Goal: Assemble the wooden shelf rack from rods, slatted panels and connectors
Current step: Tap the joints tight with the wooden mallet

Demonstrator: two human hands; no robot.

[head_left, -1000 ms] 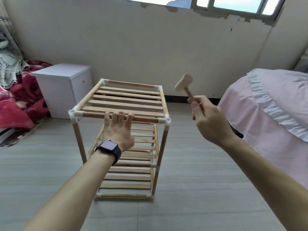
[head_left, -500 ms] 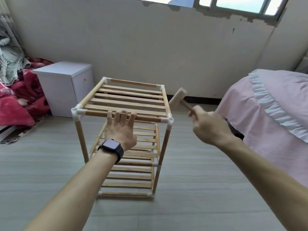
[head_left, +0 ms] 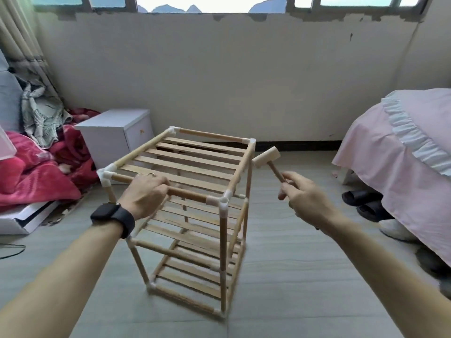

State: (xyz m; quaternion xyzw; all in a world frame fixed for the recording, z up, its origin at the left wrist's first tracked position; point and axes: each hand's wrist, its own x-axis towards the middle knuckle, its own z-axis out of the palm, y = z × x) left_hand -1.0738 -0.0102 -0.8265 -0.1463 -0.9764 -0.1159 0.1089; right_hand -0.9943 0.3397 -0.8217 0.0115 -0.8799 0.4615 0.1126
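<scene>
The wooden shelf rack (head_left: 195,167) stands on the floor, three slatted tiers joined by rods and white corner connectors (head_left: 223,200). It sits turned at an angle to me. My left hand (head_left: 146,193), with a dark watch on the wrist, grips the near top rod (head_left: 188,193), fingers curled over it. My right hand (head_left: 305,198) holds the handle of a small wooden mallet (head_left: 267,158). The mallet head hangs just right of the rack's far right top corner, not touching it.
A white bedside cabinet (head_left: 117,135) stands behind the rack at left, with red blankets (head_left: 36,172) and a white box on the floor beside it. A pink-covered bed (head_left: 402,154) fills the right, dark slippers (head_left: 363,201) beneath. Grey floor surrounds the rack.
The rack has turned so its right corner points toward me. My left hand went from resting flat on the near rod to gripping it. The mallet dropped lower, beside the rack's far right corner.
</scene>
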